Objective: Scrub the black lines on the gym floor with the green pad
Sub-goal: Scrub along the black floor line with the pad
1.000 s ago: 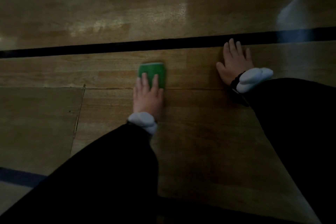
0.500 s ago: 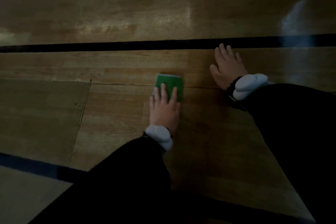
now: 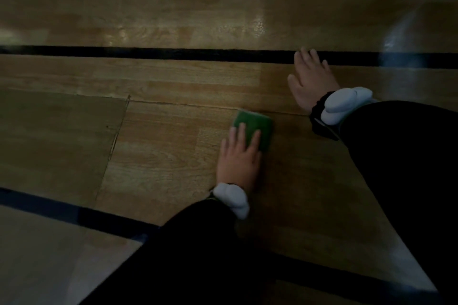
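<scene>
- Two hands show in our dim, downward view of a wooden gym floor (image 3: 173, 156), both at the ends of black sleeves with pale wrist devices.
- Our left hand (image 3: 238, 158) lies flat on the green pad (image 3: 255, 126), fingers straight and spread over its near half, pressing it to the boards rather than curling round it. We judge this flat press spreads weight evenly for scrubbing.
- The green pad sits on bare wood in the middle of the view, well short of the far black line (image 3: 173, 54) that runs left to right across the floor, so it is not on a line at this moment.
- Our right hand (image 3: 312, 82) is open, palm down on the floor to the right, its fingertips touching the far black line. It seems placed as a prop to carry our weight while we lean forward.
- A second dark line (image 3: 62, 210) crosses the near left corner, slanting toward our left sleeve.
- A thin seam between floor panels runs just beyond the pad's far edge.
</scene>
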Demonstrator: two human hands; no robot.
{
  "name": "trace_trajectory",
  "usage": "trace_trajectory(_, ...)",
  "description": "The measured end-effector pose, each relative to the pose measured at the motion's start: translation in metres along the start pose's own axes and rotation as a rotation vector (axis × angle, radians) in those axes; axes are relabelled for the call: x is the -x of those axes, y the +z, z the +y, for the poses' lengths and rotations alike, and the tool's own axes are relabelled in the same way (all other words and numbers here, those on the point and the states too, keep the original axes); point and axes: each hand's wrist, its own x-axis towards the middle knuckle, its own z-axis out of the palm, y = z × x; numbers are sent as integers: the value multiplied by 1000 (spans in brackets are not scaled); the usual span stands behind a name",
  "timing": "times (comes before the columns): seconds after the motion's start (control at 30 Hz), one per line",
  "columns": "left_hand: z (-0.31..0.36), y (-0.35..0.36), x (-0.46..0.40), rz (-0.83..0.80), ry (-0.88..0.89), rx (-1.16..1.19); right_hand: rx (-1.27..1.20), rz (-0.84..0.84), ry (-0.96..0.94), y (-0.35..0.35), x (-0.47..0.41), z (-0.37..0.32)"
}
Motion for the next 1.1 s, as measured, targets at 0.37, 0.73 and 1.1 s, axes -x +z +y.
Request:
trace_trajectory(0.37, -113, 0, 34, 51, -404, 175, -18, 68, 109, -17, 11, 25)
trace_trajectory(0.73, 15, 47, 88, -107, 104, -104, -69, 49, -38, -8, 16, -13)
trace_trajectory(1.1, -30, 64, 119, -35, -5, -56, -27, -195, -119, 1, 34, -65)
